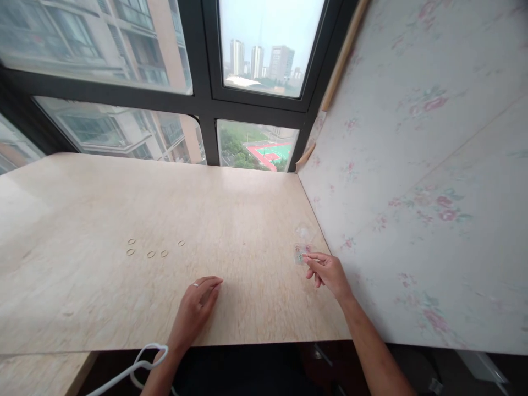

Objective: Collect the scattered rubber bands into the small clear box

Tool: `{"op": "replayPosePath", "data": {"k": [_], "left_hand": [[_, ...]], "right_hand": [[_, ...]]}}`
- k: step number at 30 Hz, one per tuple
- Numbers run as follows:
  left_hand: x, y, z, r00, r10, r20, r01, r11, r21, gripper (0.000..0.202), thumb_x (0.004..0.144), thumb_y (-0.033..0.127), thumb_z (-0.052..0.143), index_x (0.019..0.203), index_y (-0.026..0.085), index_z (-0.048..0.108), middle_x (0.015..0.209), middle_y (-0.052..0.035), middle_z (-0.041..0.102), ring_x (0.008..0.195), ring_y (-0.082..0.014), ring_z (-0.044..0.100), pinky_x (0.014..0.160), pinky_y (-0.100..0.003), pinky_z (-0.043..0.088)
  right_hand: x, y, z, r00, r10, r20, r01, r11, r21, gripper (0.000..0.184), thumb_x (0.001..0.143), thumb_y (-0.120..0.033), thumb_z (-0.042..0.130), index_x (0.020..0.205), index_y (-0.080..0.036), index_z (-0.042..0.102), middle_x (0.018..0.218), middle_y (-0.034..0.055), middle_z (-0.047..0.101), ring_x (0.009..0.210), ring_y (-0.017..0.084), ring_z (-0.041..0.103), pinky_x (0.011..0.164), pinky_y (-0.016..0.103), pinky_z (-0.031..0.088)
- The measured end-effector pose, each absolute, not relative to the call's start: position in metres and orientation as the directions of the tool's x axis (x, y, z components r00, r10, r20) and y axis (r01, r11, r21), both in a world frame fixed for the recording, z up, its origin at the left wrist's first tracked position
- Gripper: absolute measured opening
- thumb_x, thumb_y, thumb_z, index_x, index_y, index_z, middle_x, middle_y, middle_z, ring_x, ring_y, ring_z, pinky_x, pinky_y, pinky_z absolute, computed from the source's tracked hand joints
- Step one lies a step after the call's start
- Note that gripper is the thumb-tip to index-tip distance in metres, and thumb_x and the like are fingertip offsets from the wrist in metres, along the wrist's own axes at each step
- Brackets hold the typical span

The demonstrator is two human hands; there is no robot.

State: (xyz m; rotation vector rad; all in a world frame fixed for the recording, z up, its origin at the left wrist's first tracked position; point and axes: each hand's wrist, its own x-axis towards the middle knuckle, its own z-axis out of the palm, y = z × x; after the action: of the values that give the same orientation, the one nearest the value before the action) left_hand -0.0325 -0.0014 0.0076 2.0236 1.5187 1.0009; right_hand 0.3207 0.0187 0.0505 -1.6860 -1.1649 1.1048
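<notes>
Surface [247,220]: beige w/ tan streaks, marble-type pattern, slight sheen, paler toward far L. On L part, 5 sm. thin rings [150,257], tan/gold-ish, all flat, none touching: 2 at far L, one just behind the other; 2 side by side, a bit nearer the front edge; 1 off to the R, set farther back. Near R edge, sm. clear case [297,255] w/ red & green bits showing, partly covered. Just behind it, clear round piece [304,231], v. faint, exact shape hard to tell.
</notes>
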Motion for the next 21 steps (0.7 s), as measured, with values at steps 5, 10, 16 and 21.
{"op": "replayPosePath", "data": {"k": [5, 10, 16, 21], "left_hand": [[-0.014, 0.005, 0.008, 0.204, 0.936, 0.287, 0.669, -0.347, 0.658, 0.023, 0.09, 0.033, 0.047, 0.096, 0.023, 0.066, 0.099, -0.0044, 0.069, 0.092, -0.0215, 0.064, 0.081, -0.04, 0.051], [-0.011, 0.007, 0.008, 0.208, 0.934, 0.292, 0.694, -0.351, 0.629, 0.024, 0.09, 0.035, 0.047, 0.094, 0.023, 0.067, 0.097, -0.0044, 0.069, 0.09, -0.0218, 0.064, 0.08, -0.04, 0.05], [-0.017, 0.008, 0.011, 0.202, 0.947, 0.249, 0.676, -0.319, 0.665, 0.025, 0.09, 0.037, 0.048, 0.094, 0.023, 0.068, 0.095, -0.0042, 0.07, 0.086, -0.0202, 0.065, 0.077, -0.036, 0.053], [-0.028, 0.017, 0.016, 0.174, 0.963, 0.205, 0.606, -0.269, 0.749, 0.025, 0.09, 0.036, 0.047, 0.094, 0.022, 0.067, 0.098, -0.0046, 0.069, 0.086, -0.0175, 0.065, 0.071, -0.029, 0.054]], "right_hand": [[0.328, 0.023, 0.052, 0.228, 0.961, -0.155, 0.371, -0.233, -0.899, 0.049, 0.076, -0.052, 0.062, 0.097, -0.008, 0.069, 0.049, 0.0022, 0.06, 0.029, 0.007, 0.041, 0.029, 0.019, 0.028], [0.331, 0.026, 0.047, 0.208, 0.963, -0.17, 0.422, -0.245, -0.873, 0.054, 0.079, -0.051, 0.058, 0.113, -0.009, 0.065, 0.047, -0.0007, 0.057, 0.029, 0.007, 0.036, 0.029, 0.019, 0.026], [0.333, 0.012, 0.048, 0.253, 0.959, -0.127, 0.404, -0.224, -0.887, 0.048, 0.081, -0.054, 0.056, 0.102, -0.012, 0.068, 0.048, -0.002, 0.051, 0.035, 0.008, 0.037, 0.034, 0.02, 0.029], [0.322, -0.02, 0.031, 0.183, 0.973, -0.142, 0.451, -0.212, -0.867, 0.042, 0.085, -0.053, 0.05, 0.091, -0.015, 0.067, 0.05, -0.0016, 0.049, 0.042, 0.012, 0.043, 0.039, 0.022, 0.034]]}}
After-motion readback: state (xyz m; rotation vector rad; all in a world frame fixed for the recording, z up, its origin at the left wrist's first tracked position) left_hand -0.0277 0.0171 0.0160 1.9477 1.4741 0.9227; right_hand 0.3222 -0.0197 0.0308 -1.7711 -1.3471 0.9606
